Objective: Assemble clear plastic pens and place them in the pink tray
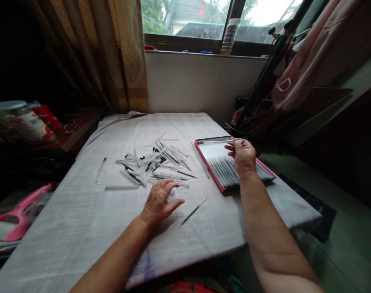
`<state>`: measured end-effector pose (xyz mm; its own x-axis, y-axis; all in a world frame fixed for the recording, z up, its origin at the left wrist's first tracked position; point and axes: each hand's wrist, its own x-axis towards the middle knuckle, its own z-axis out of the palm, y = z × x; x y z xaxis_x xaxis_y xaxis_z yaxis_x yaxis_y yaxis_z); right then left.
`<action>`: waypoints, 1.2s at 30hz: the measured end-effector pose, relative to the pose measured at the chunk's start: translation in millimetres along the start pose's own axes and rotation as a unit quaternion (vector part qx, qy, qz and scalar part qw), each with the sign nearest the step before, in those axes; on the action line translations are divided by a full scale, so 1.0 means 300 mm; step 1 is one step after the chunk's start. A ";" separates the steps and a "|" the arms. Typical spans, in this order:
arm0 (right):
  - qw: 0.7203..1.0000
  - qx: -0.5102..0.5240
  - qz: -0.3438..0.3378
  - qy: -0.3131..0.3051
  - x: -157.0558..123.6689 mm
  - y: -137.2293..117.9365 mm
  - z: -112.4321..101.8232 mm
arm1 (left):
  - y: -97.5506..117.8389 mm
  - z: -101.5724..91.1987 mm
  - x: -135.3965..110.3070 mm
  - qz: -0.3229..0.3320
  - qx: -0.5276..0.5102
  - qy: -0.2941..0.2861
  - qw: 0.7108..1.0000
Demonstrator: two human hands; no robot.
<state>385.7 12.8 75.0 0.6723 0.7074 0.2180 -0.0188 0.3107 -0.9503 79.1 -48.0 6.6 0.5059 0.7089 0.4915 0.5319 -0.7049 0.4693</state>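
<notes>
My left hand (160, 202) rests palm down on the white cloth, fingers spread, touching the near edge of a loose pile of clear pen tubes (155, 162). A thin dark pen refill (192, 212) lies just to its right. My right hand (243, 155) hovers over a pink-rimmed tray (207, 162) that holds a row of clear tubes. Its fingers are curled around a clear tube whose end sticks out to the right.
A white cloth-covered table (81, 219) carries everything; stray tubes (100, 169) lie to the left. Jars (23, 120) stand on a shelf at left, pink scissors (19, 213) below. A plastic bottle (230, 36) sits on the windowsill. Clothes and cables hang at right.
</notes>
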 end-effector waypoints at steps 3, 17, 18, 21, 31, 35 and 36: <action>0.996 -0.004 -0.020 0.091 0.046 0.011 -0.045 | 0.053 0.028 0.013 0.030 -0.006 -0.111 0.993; 0.875 -0.459 -0.151 0.029 0.257 -0.003 -0.283 | 0.081 0.082 0.102 0.084 0.176 -0.139 0.971; 0.854 -0.501 -0.138 -0.009 0.258 0.002 -0.284 | 0.083 0.090 0.100 0.093 0.196 -0.130 0.968; 0.798 -0.586 -0.102 -0.096 0.243 0.038 -0.269 | 0.085 0.108 0.091 0.106 0.225 -0.110 0.962; 0.751 -0.645 -0.073 -0.121 0.155 0.118 -0.247 | -0.020 -0.039 0.079 -0.026 0.107 0.003 0.994; 0.767 -0.623 -0.128 -0.086 0.120 0.074 -0.176 | -0.107 -0.106 0.056 -0.135 0.075 0.021 0.988; 0.780 -0.602 -0.150 -0.085 0.098 0.062 -0.141 | -0.124 -0.114 0.049 -0.144 0.074 0.031 0.986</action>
<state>436.3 12.7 54.3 0.4033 0.8235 0.3989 0.8973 -0.2705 -0.3488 43.6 -12.1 21.4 0.2783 0.8733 0.4000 0.7435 -0.4595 0.4859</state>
